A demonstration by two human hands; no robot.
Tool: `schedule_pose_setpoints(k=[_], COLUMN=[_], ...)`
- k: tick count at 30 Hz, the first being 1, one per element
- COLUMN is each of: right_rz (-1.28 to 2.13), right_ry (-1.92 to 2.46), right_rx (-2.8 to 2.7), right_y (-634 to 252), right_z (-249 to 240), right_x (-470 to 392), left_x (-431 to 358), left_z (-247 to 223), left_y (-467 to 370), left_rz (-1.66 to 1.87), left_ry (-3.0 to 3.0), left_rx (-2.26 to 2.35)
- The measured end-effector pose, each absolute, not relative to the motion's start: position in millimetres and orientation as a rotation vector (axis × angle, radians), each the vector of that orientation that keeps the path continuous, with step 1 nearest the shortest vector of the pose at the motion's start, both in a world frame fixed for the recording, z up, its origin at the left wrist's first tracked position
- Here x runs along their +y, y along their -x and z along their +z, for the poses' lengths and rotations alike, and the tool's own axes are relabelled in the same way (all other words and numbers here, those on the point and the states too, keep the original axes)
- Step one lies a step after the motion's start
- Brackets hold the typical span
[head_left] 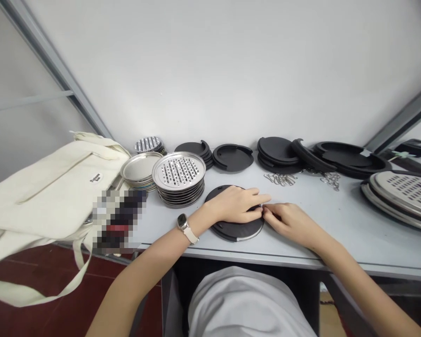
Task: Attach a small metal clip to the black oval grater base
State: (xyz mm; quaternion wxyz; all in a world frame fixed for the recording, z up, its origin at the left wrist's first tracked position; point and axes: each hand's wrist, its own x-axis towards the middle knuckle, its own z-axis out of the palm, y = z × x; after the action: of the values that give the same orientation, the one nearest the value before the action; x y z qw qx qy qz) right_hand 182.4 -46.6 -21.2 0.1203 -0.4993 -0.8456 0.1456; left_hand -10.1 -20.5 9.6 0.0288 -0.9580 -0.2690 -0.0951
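Note:
A round black disc (228,230), with a bright metal edge showing at its lower right, lies flat on the table in front of me. My left hand (236,204) rests across the top of it, palm down, fingers stretched toward the right rim. At that rim, my right hand (286,220) has its thumb and forefinger pinched together, close to the left fingertips. What sits in this pinch is too small and covered to make out. Just left of the disc stands a stack of round metal grater plates (178,175).
Plain metal discs (139,167) and smaller grater plates (148,144) are stacked at left, beside a cream bag (56,182). Along the wall lie black round holders (233,157) and black discs (279,150). Wire hooks (280,179) lie before them. Oval graters (407,194) are piled at right.

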Motion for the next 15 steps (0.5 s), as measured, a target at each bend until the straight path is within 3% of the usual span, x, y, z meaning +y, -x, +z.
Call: schedule_pose_setpoints(k=[15], right_rz=[0.428], right_ry=[1.424], right_rx=[-2.4], right_y=[-182.6], right_z=[-23.2], right_x=[-47.7], left_x=[-21.0], left_z=[11.4], left_y=[9.2], left_rz=[-0.291], left_ry=[2.967], left_rx=[-0.857])
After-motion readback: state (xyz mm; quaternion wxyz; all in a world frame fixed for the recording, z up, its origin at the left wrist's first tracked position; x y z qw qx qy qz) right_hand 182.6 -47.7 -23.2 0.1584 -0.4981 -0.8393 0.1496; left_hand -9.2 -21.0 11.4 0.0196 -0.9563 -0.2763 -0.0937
